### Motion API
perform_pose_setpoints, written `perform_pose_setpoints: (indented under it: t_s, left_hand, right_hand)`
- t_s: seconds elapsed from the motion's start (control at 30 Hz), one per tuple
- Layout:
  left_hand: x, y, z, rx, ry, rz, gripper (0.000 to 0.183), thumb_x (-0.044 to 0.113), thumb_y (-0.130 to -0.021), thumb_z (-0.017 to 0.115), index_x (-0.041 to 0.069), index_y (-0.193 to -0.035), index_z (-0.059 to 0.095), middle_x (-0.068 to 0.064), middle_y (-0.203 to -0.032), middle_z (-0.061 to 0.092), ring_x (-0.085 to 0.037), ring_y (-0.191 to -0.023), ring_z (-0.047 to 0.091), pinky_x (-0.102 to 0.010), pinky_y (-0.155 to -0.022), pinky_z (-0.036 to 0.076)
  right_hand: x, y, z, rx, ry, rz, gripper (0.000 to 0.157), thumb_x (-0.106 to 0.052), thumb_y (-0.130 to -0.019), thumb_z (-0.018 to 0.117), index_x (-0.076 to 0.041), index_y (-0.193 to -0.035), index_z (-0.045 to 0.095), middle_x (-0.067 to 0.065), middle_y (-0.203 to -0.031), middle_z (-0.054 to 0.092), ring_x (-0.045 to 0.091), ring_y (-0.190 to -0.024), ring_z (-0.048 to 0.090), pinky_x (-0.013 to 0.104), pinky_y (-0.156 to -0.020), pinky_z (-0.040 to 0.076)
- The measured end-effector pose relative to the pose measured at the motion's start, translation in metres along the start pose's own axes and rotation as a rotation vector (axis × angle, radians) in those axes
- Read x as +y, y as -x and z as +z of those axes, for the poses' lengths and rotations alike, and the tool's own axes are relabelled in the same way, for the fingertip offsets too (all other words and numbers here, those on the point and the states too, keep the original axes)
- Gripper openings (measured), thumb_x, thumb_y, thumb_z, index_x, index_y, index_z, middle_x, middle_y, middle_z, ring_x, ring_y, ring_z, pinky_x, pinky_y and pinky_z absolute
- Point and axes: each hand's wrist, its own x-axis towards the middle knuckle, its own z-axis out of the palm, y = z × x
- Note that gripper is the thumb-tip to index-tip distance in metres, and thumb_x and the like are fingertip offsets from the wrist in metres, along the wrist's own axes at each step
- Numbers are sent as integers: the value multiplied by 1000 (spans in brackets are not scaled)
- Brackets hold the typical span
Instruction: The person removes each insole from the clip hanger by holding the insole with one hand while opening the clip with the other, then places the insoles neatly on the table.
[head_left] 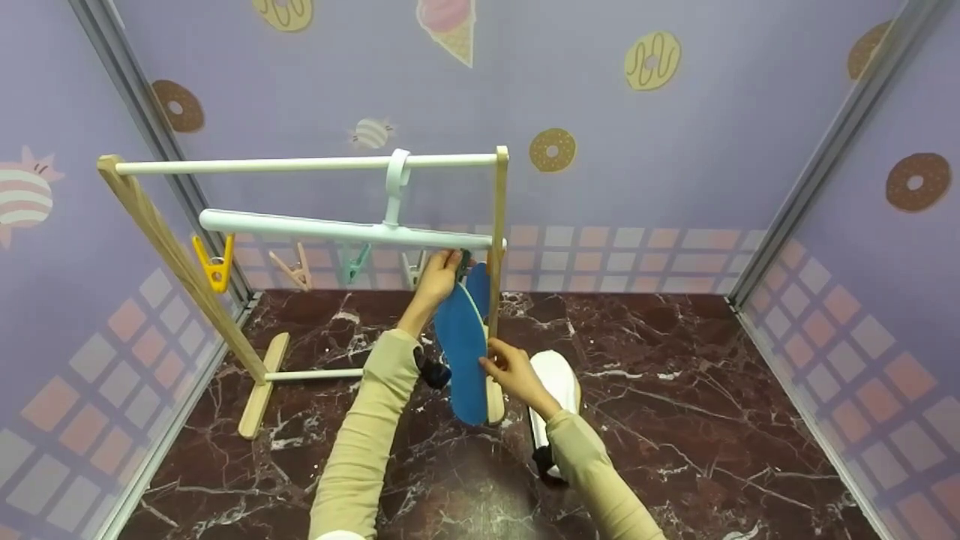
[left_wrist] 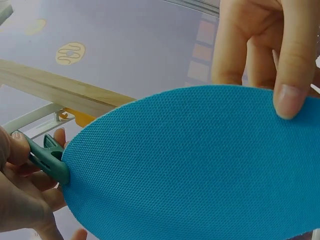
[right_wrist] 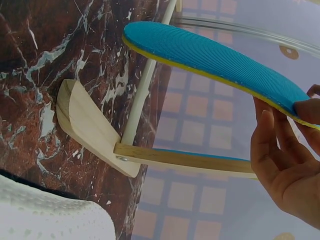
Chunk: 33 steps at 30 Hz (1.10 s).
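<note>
A blue insole with a yellow underside hangs between my two hands. My left hand pinches a dark green clothespin under the right end of the hanger, and its jaws sit on the insole's tip. Lower down, my right hand pinches the insole's edge between thumb and fingers, as the right wrist view also shows. A second blue insole is partly hidden behind the first one. Above them the pale hanger is hooked over the rack's top rod.
Yellow, pink, teal and white clothespins hang along the hanger. The rack's wooden right post stands close to both hands. A white shoe lies on the dark marbled surface, partly under my right forearm.
</note>
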Motion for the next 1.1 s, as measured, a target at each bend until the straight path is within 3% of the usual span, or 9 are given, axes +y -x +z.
perform_pose_setpoints:
  t_s: [0.1, 0.3, 0.4, 0.53, 0.67, 0.73, 0.9, 1.0, 1.1]
  left_hand:
    - [-1, 0, 0, 6, 20, 29, 35, 30, -93, 38, 3, -106, 57, -12, -93, 67, -23, -83, 64, -31, -73, 51]
    - [5, 3, 2, 15, 15, 12, 36, 30, -93, 38, 2, -106, 57, -14, -91, 67, -25, -80, 64, -33, -73, 51]
    - [5, 5, 3, 46, 25, 37, 33, 28, -93, 40, 2, -102, 58, -13, -87, 67, -23, -77, 64, -31, -70, 52]
    - [4, 4, 0, 91, -2, -5, 32, 26, -93, 42, 0, -102, 59, -15, -90, 66, -25, -79, 65, -34, -72, 51]
    - [-28, -12, -7, 89, -16, 13, 38, 35, -91, 41, 4, -100, 60, -9, -87, 67, -20, -77, 65, -30, -70, 52]
    - [-8, -2, -4, 99, -26, -8, 37, 32, -92, 40, 2, -101, 59, -11, -88, 67, -21, -78, 65, -29, -71, 51]
    - [23, 14, -1, 101, -24, -50, 31, 21, -95, 39, -3, -107, 55, -16, -93, 66, -23, -80, 65, -30, -71, 51]
    - [-33, -15, -11, 73, 1, -7, 35, 34, -92, 42, 5, -107, 57, -7, -89, 67, -18, -78, 65, -27, -65, 51]
    - [-81, -40, -19, 74, -6, -13, 38, 44, -89, 42, 14, -106, 58, -2, -90, 68, -17, -79, 66, -28, -65, 51]
  right_hand:
    - [-1, 0, 0, -3, -14, 13, 7, 6, -83, 54, 11, -87, 51, 22, -70, 59, 7, -55, 53, 13, -48, 43]
    - [0, 2, 0, -17, -55, 26, 7, 7, -83, 53, 12, -82, 48, 24, -71, 57, 4, -55, 52, 39, -49, 52]
    - [0, 4, 1, -36, -61, 31, 9, 6, -83, 54, 11, -80, 46, 24, -71, 56, 5, -55, 52, 44, -50, 51]
    - [1, 7, 3, -67, -59, 56, 9, 6, -83, 54, 11, -81, 47, 24, -73, 57, 11, -56, 56, 37, -50, 53]
    - [2, 8, 3, -72, -68, 71, 7, 6, -83, 53, 12, -85, 49, 26, -75, 57, 17, -58, 58, 17, -48, 48]
    - [2, 8, 1, -76, -89, 73, 9, 6, -84, 52, 13, -89, 50, 28, -77, 58, 27, -58, 60, 13, -49, 46]
    - [0, 8, -2, -84, -112, 77, 15, 7, -84, 51, 14, -97, 51, 32, -81, 59, 43, -64, 59, 13, -50, 47]
    - [1, 9, -3, -81, -109, 82, 17, 6, -84, 52, 15, -99, 51, 32, -83, 59, 42, -65, 60, 21, -50, 50]
    - [2, 11, -5, -83, -119, 82, 19, 6, -85, 52, 14, -101, 51, 33, -86, 60, 45, -67, 60, 39, -51, 53]
